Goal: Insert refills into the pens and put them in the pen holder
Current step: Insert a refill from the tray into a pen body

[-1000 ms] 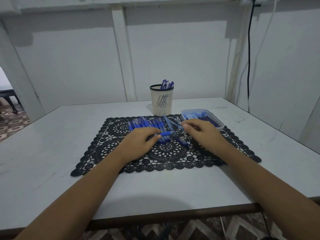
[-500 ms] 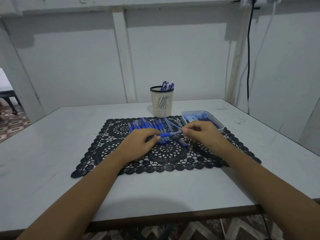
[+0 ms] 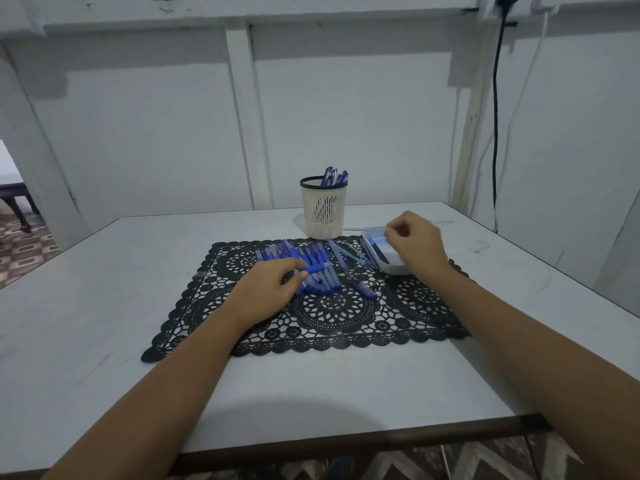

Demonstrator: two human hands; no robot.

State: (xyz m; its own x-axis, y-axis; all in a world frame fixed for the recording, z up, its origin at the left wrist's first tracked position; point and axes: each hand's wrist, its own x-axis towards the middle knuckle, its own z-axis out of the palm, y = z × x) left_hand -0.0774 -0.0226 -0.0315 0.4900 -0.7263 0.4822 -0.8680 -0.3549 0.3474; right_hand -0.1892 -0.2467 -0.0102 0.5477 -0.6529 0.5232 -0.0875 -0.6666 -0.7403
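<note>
A cream mesh pen holder point(image 3: 323, 211) with a black rim stands at the back of the black lace mat point(image 3: 346, 323), and a few blue pens point(image 3: 334, 175) stick out of it. Several blue pens point(image 3: 294, 256) lie in a pile on the mat. My left hand point(image 3: 270, 291) rests on the mat and pinches one blue pen point(image 3: 317, 269) by its end. Over the clear plastic tray point(image 3: 389, 266), my right hand point(image 3: 417, 242) is raised with curled fingers. It pinches a thin pale refill point(image 3: 360, 230) that points left.
Loose clear barrels point(image 3: 346, 254) and a short blue piece point(image 3: 365, 291) lie on the mat between the pile and the tray. The white table point(image 3: 311, 393) ends at a dark front edge. A black cable point(image 3: 496, 133) hangs down the right wall.
My right hand has left the pen tip and moved up and to the right over the tray, with the thin refill in its fingers. My left hand still holds the pen.
</note>
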